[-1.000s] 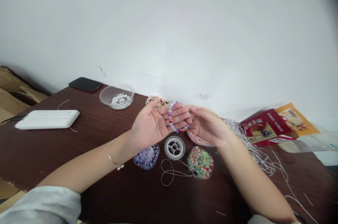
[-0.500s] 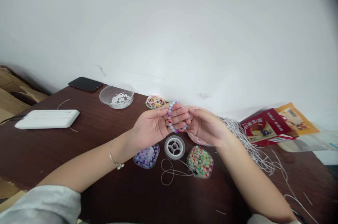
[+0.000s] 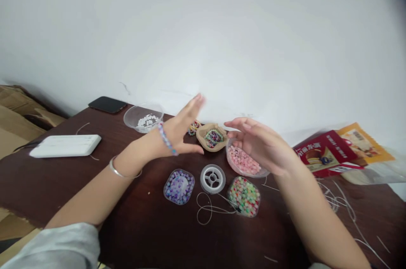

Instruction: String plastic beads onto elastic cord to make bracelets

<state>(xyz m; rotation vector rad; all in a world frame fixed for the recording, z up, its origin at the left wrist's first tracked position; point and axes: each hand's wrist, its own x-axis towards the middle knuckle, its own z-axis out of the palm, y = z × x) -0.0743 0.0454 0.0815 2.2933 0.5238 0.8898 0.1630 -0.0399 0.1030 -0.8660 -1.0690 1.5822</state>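
A purple and blue beaded bracelet (image 3: 167, 139) now circles my left hand near the wrist. My left hand (image 3: 179, 131) is raised with thumb and fingers spread, holding nothing. Over the bowl of pink beads (image 3: 243, 160) hovers my right hand (image 3: 261, 142), fingers apart and slightly curled, with nothing visible in it. A silver bangle (image 3: 122, 170) sits lower on the left forearm. Between the hands stands a brown paper-lined bowl (image 3: 203, 135) with dark multicoloured beads. Below it are a white spool of cord (image 3: 212, 179), a box of purple beads (image 3: 179, 187) and a box of green and red beads (image 3: 244, 196).
A clear bowl of white beads (image 3: 147, 121), a black phone (image 3: 107, 104) and a white power bank (image 3: 65, 146) lie to the left. Food packets (image 3: 330, 152) and loose white cord (image 3: 333, 201) occupy the right. A wall (image 3: 203, 40) closes off the back.
The bracelet went from between both hands onto my left hand. My hands have moved apart, uncovering the paper-lined bowl and the pink beads.
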